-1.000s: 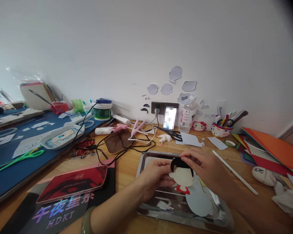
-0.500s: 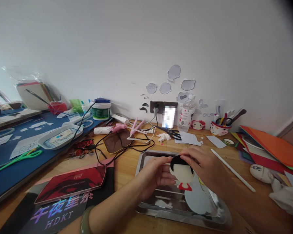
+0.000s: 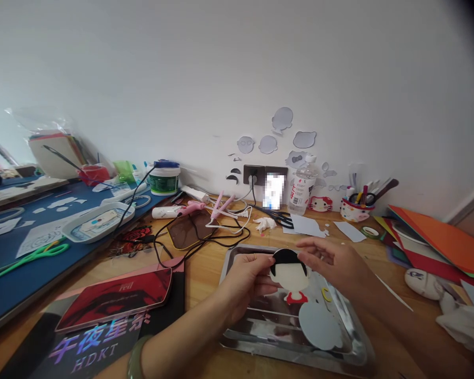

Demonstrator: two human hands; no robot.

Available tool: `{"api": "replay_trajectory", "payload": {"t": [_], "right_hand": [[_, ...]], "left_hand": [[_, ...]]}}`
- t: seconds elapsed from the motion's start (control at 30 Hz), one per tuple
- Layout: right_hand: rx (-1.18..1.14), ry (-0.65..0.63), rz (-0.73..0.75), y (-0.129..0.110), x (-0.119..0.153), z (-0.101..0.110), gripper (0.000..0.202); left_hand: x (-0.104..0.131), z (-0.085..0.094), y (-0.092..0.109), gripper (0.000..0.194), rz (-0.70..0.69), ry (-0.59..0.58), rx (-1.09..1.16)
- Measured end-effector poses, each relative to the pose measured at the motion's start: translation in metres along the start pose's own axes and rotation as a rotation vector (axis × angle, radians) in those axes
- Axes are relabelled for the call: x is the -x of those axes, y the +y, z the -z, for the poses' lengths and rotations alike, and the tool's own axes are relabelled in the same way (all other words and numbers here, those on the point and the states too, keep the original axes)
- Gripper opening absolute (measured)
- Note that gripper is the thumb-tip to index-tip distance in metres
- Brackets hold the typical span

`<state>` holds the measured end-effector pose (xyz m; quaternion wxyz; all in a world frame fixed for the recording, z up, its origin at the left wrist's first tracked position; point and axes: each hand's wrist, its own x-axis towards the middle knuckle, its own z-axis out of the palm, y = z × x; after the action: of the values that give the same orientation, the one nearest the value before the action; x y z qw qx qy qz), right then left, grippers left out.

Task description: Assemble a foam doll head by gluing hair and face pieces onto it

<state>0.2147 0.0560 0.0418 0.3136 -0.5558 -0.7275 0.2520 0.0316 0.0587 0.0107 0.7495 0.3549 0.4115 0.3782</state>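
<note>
Above a metal tray (image 3: 256,350), my left hand (image 3: 247,279) pinches the left edge of a cut-out figure (image 3: 290,276) with a cream face, black hair and red collar. The thumb lies on the black hair and the other fingers pass behind. My right hand (image 3: 334,263) is at the figure's upper right, its fingers slightly bent and a fingertip at the edge of the hair; whether it grips is unclear. A pale rounded piece (image 3: 319,325) lies in the tray, with a small yellow curved piece (image 3: 326,295) above it.
Behind the tray are black scissors (image 3: 278,217), a clear bottle (image 3: 301,184) and a decorated pen cup (image 3: 355,209). Coloured sheets (image 3: 430,223) lie at right. Cables, a pink tool (image 3: 193,207) and a red box (image 3: 118,297) are at left. Paper shapes hang on the wall.
The figure has shifted slightly left with my left hand and now faces more upright. My right hand's fingers have moved from the top of the hair to its right side, loosening.
</note>
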Motion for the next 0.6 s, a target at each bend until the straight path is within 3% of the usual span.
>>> {"api": "replay_trajectory", "payload": {"t": [0.3,0.6], "right_hand": [[-0.353,-0.188,-0.183,0.0103,-0.0039,-0.0063,0.027],[-0.384,-0.23,-0.239,0.011,-0.0045,-0.0075,0.024]], "left_hand": [[0.001,-0.0013,0.0034,0.019,-0.027,0.007,-0.018],[0.0014,-0.0001,0.0043,0.02,-0.041,0.019,-0.113]]}}
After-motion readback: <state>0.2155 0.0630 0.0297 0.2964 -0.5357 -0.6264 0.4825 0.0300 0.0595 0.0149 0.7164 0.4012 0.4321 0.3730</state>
